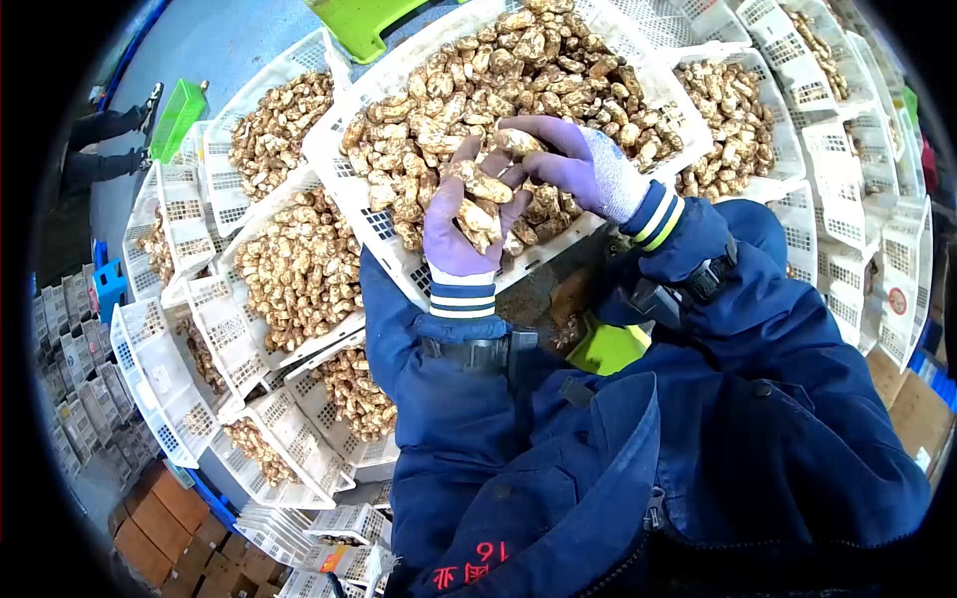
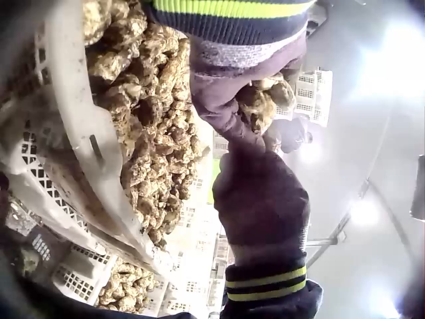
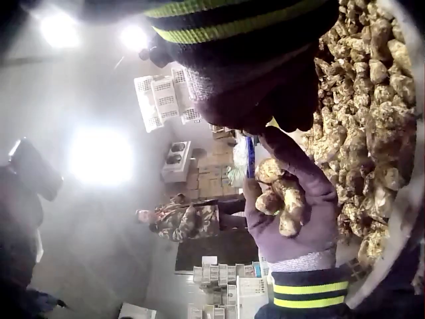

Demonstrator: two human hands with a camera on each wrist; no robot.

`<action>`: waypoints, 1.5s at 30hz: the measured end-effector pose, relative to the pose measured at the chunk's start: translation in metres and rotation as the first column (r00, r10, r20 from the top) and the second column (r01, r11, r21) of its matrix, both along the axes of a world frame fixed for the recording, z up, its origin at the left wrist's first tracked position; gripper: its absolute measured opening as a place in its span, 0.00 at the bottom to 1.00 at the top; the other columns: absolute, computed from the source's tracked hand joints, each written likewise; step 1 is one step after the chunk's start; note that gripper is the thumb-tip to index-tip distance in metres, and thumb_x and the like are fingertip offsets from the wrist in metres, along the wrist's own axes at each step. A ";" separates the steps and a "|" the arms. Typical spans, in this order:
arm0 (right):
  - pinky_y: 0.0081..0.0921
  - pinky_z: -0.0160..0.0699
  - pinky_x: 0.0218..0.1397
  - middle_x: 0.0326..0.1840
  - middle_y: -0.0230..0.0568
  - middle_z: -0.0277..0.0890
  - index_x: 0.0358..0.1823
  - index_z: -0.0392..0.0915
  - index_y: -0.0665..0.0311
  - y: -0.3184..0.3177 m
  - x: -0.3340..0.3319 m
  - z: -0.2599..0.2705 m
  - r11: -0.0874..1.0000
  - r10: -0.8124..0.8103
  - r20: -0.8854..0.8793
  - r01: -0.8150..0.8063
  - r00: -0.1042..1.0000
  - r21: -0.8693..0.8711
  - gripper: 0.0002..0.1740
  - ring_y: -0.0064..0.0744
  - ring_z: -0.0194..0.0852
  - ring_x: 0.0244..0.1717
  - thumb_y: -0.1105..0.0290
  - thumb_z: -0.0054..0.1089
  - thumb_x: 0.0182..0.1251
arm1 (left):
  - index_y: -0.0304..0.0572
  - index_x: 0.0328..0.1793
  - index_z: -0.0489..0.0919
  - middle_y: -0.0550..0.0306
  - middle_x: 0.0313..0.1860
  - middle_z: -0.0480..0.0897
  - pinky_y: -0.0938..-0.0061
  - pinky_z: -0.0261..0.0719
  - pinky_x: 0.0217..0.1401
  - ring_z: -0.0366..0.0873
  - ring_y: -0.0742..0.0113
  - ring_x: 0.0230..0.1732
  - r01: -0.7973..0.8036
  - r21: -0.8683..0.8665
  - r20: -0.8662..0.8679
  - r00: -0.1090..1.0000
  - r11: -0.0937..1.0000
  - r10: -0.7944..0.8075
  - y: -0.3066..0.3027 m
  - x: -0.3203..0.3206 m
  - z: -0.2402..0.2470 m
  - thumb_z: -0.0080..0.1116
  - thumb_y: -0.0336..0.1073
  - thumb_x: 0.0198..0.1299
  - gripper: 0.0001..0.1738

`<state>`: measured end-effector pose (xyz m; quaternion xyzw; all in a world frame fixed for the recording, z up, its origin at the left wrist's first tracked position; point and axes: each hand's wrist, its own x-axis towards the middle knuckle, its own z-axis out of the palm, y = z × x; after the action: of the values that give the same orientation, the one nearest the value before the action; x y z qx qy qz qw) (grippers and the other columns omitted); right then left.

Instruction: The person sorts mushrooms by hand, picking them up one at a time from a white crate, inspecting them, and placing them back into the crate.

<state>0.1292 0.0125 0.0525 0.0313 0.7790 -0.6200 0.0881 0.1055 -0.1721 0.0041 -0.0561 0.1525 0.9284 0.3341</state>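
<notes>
Both hands wear purple knit gloves and work over a white plastic crate (image 1: 329, 149) heaped with brown-and-cream mushrooms (image 1: 429, 105). My left hand (image 1: 459, 244) is palm up at the crate's near side, its fingers curled around several stubby mushrooms (image 1: 482, 185). In the right wrist view these mushrooms (image 3: 289, 203) bunch in the palm, against the fingers. Just above and to the right, my right hand (image 1: 593, 171) pinches one pale mushroom (image 1: 518, 142) between thumb and fingers. In the left wrist view the right hand (image 2: 262, 206) comes up close against the left hand (image 2: 222, 86).
More mushroom-filled crates stand to the left (image 1: 299, 269) and right (image 1: 733, 120), several of them stacked. A bright green bin (image 1: 179, 120) sits on the floor at far left, near a person's legs (image 1: 110, 140). Cardboard boxes (image 1: 164, 513) are piled at lower left.
</notes>
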 end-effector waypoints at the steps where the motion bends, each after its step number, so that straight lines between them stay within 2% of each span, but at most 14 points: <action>1: 0.24 0.74 0.52 0.48 0.38 0.77 0.63 0.71 0.65 0.000 0.000 -0.002 0.999 -0.028 -0.001 0.028 1.000 0.034 0.23 0.23 0.74 0.47 0.68 0.53 0.67 | 0.40 0.75 0.58 0.40 0.62 0.74 0.53 0.82 0.57 0.77 0.45 0.59 0.007 0.009 -0.006 1.000 1.000 -0.007 0.000 0.000 0.001 0.53 0.45 0.66 0.35; 15: 0.26 0.82 0.41 0.48 0.50 0.75 0.62 0.71 0.68 -0.010 0.000 0.018 0.976 -0.130 -0.266 0.170 0.955 0.136 0.21 0.34 0.83 0.41 0.77 0.50 0.66 | 0.41 0.74 0.62 0.43 0.61 0.75 0.56 0.83 0.55 0.77 0.49 0.58 -0.101 -0.205 -0.036 0.995 0.974 0.096 0.009 0.007 0.020 0.57 0.45 0.60 0.36; 16: 0.33 0.81 0.49 0.51 0.53 0.75 0.61 0.72 0.67 -0.015 0.000 0.026 0.970 -0.117 -0.002 0.114 0.993 -0.214 0.22 0.42 0.81 0.47 0.73 0.53 0.65 | 0.41 0.73 0.63 0.43 0.61 0.75 0.58 0.84 0.54 0.78 0.50 0.57 -0.106 -0.194 -0.047 0.994 0.975 0.099 0.009 0.007 0.018 0.57 0.45 0.60 0.36; 18: 0.42 0.75 0.59 0.56 0.56 0.74 0.61 0.72 0.65 -0.021 0.001 0.009 0.867 0.117 -0.531 0.175 0.839 0.466 0.25 0.51 0.76 0.55 0.67 0.57 0.62 | 0.41 0.73 0.64 0.45 0.60 0.75 0.61 0.84 0.52 0.79 0.54 0.55 -0.116 -0.173 -0.071 0.992 0.978 0.105 0.008 0.007 0.012 0.58 0.45 0.60 0.36; 22: 0.43 0.71 0.64 0.59 0.60 0.72 0.62 0.71 0.65 -0.022 0.005 0.017 0.947 0.009 -0.338 0.100 0.941 0.304 0.30 0.58 0.71 0.60 0.59 0.60 0.60 | 0.41 0.70 0.67 0.46 0.59 0.76 0.64 0.85 0.49 0.80 0.54 0.53 -0.189 -0.358 -0.186 0.974 0.914 0.129 0.000 0.010 0.010 0.55 0.43 0.63 0.31; 27: 0.37 0.73 0.61 0.56 0.54 0.76 0.64 0.70 0.66 0.033 0.000 0.016 0.936 -0.165 -0.244 0.230 0.956 0.266 0.28 0.42 0.75 0.60 0.59 0.56 0.66 | 0.39 0.63 0.71 0.43 0.58 0.77 0.46 0.81 0.59 0.75 0.46 0.60 -0.186 0.180 0.097 0.981 0.966 0.171 -0.019 -0.014 0.011 0.56 0.39 0.65 0.22; 30: 0.35 0.72 0.64 0.63 0.51 0.72 0.66 0.69 0.63 0.075 0.001 -0.017 0.929 -0.259 -0.169 0.293 0.951 0.224 0.28 0.41 0.72 0.62 0.58 0.54 0.67 | 0.32 0.58 0.72 0.41 0.57 0.76 0.49 0.84 0.57 0.76 0.46 0.59 -0.333 0.005 0.033 0.943 0.943 0.332 -0.042 -0.056 0.028 0.58 0.41 0.64 0.23; 32: 0.34 0.72 0.63 0.61 0.51 0.74 0.66 0.69 0.64 0.085 0.003 -0.030 0.926 -0.304 -0.178 0.334 0.936 0.177 0.28 0.41 0.73 0.62 0.58 0.54 0.67 | 0.30 0.61 0.69 0.40 0.57 0.75 0.50 0.84 0.55 0.77 0.45 0.57 -0.359 0.152 0.194 0.924 0.921 0.329 -0.074 -0.113 0.026 0.57 0.44 0.64 0.27; 34: 0.33 0.73 0.61 0.57 0.52 0.76 0.64 0.71 0.66 0.088 0.002 -0.039 0.914 -0.288 -0.176 0.325 0.941 0.242 0.27 0.42 0.75 0.59 0.59 0.54 0.67 | 0.32 0.71 0.57 0.36 0.67 0.67 0.42 0.74 0.64 0.68 0.42 0.66 -0.604 -0.276 -0.064 0.788 0.748 0.612 -0.083 -0.169 0.059 0.58 0.50 0.62 0.40; 36: 0.33 0.74 0.60 0.56 0.52 0.77 0.63 0.72 0.63 0.088 0.002 -0.043 0.890 -0.244 -0.220 0.308 0.945 0.336 0.26 0.44 0.76 0.58 0.60 0.54 0.66 | 0.38 0.78 0.38 0.36 0.78 0.44 0.35 0.52 0.74 0.44 0.38 0.78 -0.456 -0.206 -0.098 0.890 0.866 0.445 -0.126 -0.222 0.058 0.61 0.52 0.58 0.55; 38: 0.34 0.75 0.59 0.54 0.52 0.78 0.62 0.73 0.61 0.086 0.003 -0.035 0.869 -0.255 -0.151 0.294 0.955 0.398 0.24 0.46 0.77 0.56 0.61 0.54 0.66 | 0.45 0.79 0.28 0.41 0.81 0.36 0.34 0.44 0.76 0.35 0.37 0.80 -0.474 -0.460 0.047 0.831 0.750 0.554 -0.122 -0.226 0.064 0.62 0.53 0.57 0.60; 41: 0.35 0.76 0.57 0.50 0.52 0.79 0.59 0.76 0.59 0.089 0.000 -0.046 0.858 -0.242 -0.137 0.278 0.961 0.432 0.21 0.48 0.78 0.52 0.63 0.53 0.66 | 0.42 0.78 0.34 0.40 0.80 0.41 0.34 0.49 0.75 0.41 0.37 0.79 -0.469 -0.662 -0.259 0.875 0.585 0.409 -0.094 -0.165 0.068 0.59 0.49 0.61 0.53; 43: 0.37 0.77 0.53 0.45 0.51 0.80 0.54 0.78 0.60 0.088 -0.002 -0.054 0.840 -0.195 -0.206 0.272 0.959 0.469 0.17 0.49 0.79 0.48 0.66 0.52 0.66 | 0.31 0.68 0.65 0.37 0.70 0.65 0.51 0.61 0.75 0.61 0.43 0.73 -0.419 -0.577 -0.282 0.908 0.701 0.311 -0.079 -0.113 0.055 0.51 0.48 0.67 0.31; 45: 0.39 0.78 0.52 0.44 0.52 0.80 0.53 0.79 0.59 0.081 -0.008 -0.050 0.790 -0.087 -0.292 0.245 0.952 0.563 0.16 0.49 0.79 0.48 0.67 0.51 0.65 | 0.32 0.61 0.72 0.37 0.63 0.73 0.57 0.67 0.72 0.72 0.49 0.65 -0.274 -0.450 -0.276 0.948 0.850 0.159 -0.059 -0.055 0.036 0.46 0.48 0.70 0.26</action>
<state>0.1211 0.0932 0.0028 0.0475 0.9321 -0.3498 -0.0806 0.0505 -0.2316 0.0402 -0.0472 0.4090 0.8929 0.1824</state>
